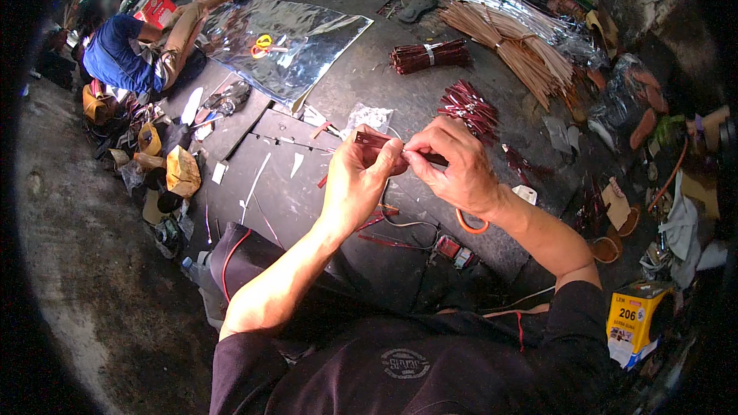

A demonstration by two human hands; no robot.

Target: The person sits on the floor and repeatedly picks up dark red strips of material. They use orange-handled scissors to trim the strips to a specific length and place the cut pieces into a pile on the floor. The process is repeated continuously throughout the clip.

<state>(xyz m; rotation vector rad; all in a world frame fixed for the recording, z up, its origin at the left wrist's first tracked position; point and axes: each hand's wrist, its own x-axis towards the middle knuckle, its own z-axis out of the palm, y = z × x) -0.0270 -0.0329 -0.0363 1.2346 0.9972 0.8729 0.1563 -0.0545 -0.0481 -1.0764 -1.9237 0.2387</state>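
Observation:
In front of my chest, my left hand (355,177) is closed round a dark red-brown strap (372,141), its flat end showing above the fingers. My right hand (455,163) meets it at the left thumb, with thumb and forefinger pinched together. Whatever small part sits in that pinch is too small to make out. Just beyond my right hand lies a loose pile of dark red straps (467,107). Farther off is a bundle of similar straps (429,56), tied with a pale band. An orange loop (470,223) shows under my right wrist.
Tan strips (500,44) and silvery strips (511,9) lie at the far right. Yellow-handled scissors (263,43) rest on a shiny sheet (327,27). A person in blue (119,54) sits at far left. Scraps (183,172) and a yellow container (636,315) flank me.

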